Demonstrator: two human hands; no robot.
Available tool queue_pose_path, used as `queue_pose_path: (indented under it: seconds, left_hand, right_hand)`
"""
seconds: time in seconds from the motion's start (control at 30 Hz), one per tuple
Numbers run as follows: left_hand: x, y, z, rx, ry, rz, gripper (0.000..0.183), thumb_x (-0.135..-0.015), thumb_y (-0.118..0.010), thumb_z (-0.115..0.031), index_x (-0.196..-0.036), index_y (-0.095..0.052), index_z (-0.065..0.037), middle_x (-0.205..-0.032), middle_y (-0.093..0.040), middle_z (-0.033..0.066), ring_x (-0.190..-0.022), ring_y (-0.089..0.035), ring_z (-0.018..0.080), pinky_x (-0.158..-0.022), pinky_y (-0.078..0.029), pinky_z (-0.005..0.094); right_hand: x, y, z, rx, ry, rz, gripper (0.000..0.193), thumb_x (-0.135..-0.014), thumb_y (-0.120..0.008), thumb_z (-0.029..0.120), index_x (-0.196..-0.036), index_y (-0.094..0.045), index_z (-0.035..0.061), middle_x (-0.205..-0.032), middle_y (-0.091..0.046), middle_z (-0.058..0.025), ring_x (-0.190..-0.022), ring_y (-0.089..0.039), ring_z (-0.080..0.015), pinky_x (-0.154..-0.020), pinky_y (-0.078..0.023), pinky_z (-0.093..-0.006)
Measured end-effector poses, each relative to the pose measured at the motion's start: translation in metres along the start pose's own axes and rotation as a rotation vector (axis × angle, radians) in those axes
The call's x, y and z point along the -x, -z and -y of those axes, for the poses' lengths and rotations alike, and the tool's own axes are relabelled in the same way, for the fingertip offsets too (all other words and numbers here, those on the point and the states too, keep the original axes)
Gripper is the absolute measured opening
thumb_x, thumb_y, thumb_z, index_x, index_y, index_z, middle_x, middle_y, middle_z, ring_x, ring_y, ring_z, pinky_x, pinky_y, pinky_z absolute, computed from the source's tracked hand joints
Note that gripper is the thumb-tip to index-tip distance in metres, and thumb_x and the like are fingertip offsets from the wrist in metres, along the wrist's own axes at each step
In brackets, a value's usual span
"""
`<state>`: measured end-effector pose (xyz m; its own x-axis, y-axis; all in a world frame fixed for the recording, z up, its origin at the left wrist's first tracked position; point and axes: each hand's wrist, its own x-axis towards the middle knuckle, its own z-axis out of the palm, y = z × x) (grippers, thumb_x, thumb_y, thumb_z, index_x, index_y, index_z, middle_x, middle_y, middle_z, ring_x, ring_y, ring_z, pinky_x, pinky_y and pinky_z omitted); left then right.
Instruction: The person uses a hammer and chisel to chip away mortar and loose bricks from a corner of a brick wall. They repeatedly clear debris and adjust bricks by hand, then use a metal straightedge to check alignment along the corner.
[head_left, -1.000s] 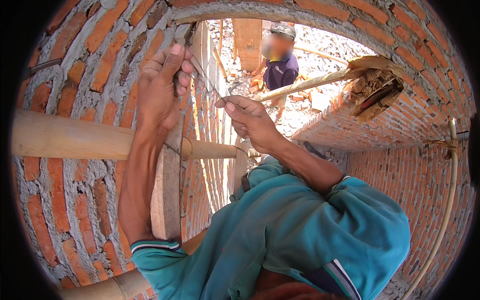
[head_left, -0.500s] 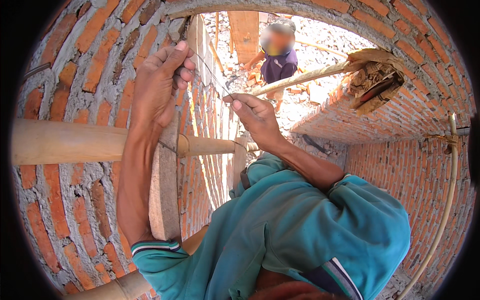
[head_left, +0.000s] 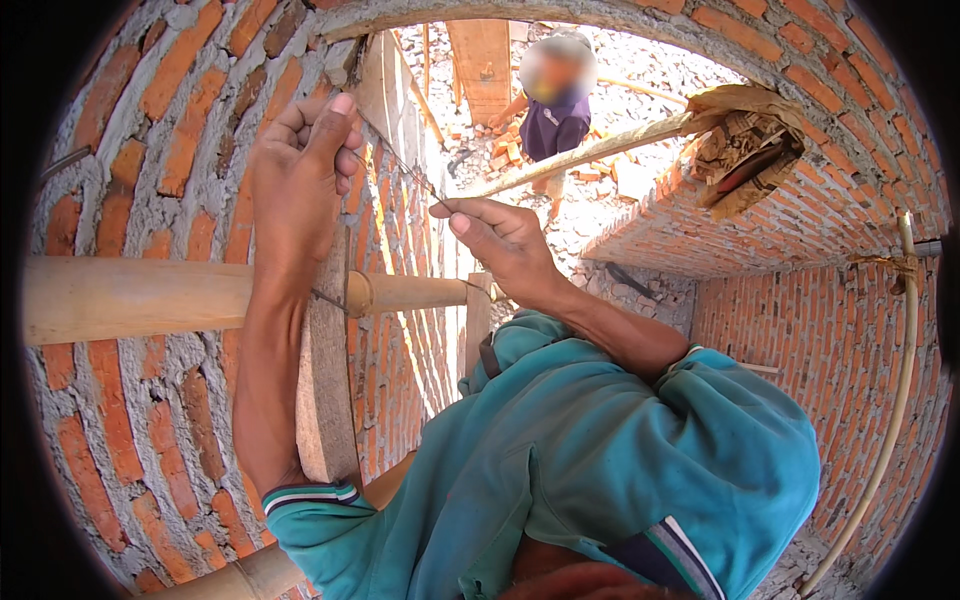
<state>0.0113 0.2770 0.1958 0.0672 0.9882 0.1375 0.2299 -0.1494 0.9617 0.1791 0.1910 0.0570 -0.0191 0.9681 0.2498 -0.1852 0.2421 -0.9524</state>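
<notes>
A thin dark wire (head_left: pixel 405 170) stretches between my two hands, in front of the bright opening. My left hand (head_left: pixel 305 165), raised at the upper left close to the brick wall, has its fingers curled with the thumb pressed on the wire's one end. Lower and to the right, my right hand (head_left: pixel 505 245) pinches the other end between thumb and forefinger. Behind my left forearm stands an upright wooden board (head_left: pixel 327 390). A thick bamboo pole (head_left: pixel 140 298) runs crosswise there, bound to the board with a dark tie.
Rough brick wall (head_left: pixel 110 400) rises close on my left, with another brick wall (head_left: pixel 790 330) at the right. A thinner pole (head_left: pixel 590 155) slants to a paper-stuffed hole (head_left: pixel 750 150). Beyond, a person (head_left: pixel 555 115) stands among rubble. A bent bamboo pole (head_left: pixel 890 420) leans right.
My left hand has shifted slightly left and down, and my right hand has moved a little left and lower. The wire stays between them. The view has shifted slightly.
</notes>
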Motion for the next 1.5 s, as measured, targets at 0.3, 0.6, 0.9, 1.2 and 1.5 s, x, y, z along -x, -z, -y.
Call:
queue_pose_path:
  seconds: [0.3, 0.6, 0.9, 1.2, 1.5]
  left_hand:
    - [0.0, 0.003, 0.0, 0.009, 0.015, -0.018, 0.024, -0.099, -0.069, -0.032, -0.094, -0.064, -0.009, -0.075, -0.058, -0.0056, -0.059, -0.044, 0.0001, -0.05, -0.033, 0.0164]
    - [-0.004, 0.006, -0.001, 0.306, 0.169, -0.014, 0.022, -0.099, -0.069, -0.027, -0.095, -0.064, -0.005, -0.076, -0.057, -0.0028, -0.06, -0.043, 0.0036, -0.052, -0.033, 0.0185]
    - [-0.009, 0.008, 0.0, 0.431, 0.167, 0.165, 0.024, -0.102, -0.066, -0.027, -0.102, -0.064, -0.003, -0.08, -0.063, 0.0005, -0.064, -0.054, 0.0049, -0.054, -0.043, 0.0197]
    - [-0.005, 0.017, -0.002, 0.865, 0.205, 0.554, 0.026, -0.104, -0.062, -0.031, -0.109, -0.062, -0.005, -0.086, -0.067, 0.0025, -0.067, -0.062, 0.008, -0.055, -0.05, 0.0204]
    - [0.002, 0.017, 0.002, 0.833, -0.001, 0.645, 0.027, -0.099, -0.069, -0.027, -0.105, -0.068, -0.001, -0.081, -0.065, 0.0015, -0.072, -0.057, 0.0099, -0.068, -0.048, 0.0249]
  right_hand:
    - [0.001, 0.011, 0.003, -0.015, -0.129, 0.103, 0.043, -0.105, -0.059, 0.034, -0.128, -0.068, -0.0012, -0.11, -0.073, -0.0081, -0.099, -0.062, -0.0112, -0.089, -0.05, -0.0298]
    - [-0.006, 0.013, -0.007, -0.26, -0.314, 0.111, 0.043, -0.104, -0.061, 0.036, -0.129, -0.067, 0.0015, -0.068, -0.051, 0.0088, -0.055, -0.034, -0.001, -0.051, -0.029, -0.0215]
    - [-0.015, 0.012, -0.001, -0.101, -0.269, 0.025, 0.041, -0.104, -0.06, 0.036, -0.127, -0.068, 0.0031, -0.065, -0.044, 0.0098, -0.055, -0.033, -0.0001, -0.05, -0.027, -0.0212]
    - [-0.019, 0.029, 0.029, -0.057, -0.163, -0.008, 0.039, -0.104, -0.062, 0.032, -0.122, -0.069, -0.0017, -0.065, -0.047, 0.0098, -0.056, -0.036, -0.0004, -0.052, -0.029, -0.0213]
    - [-0.026, 0.022, 0.031, -0.121, -0.17, 0.093, 0.031, -0.104, -0.062, 0.024, -0.119, -0.069, -0.0014, -0.065, -0.046, 0.0092, -0.054, -0.036, -0.0006, -0.049, -0.027, -0.0206]
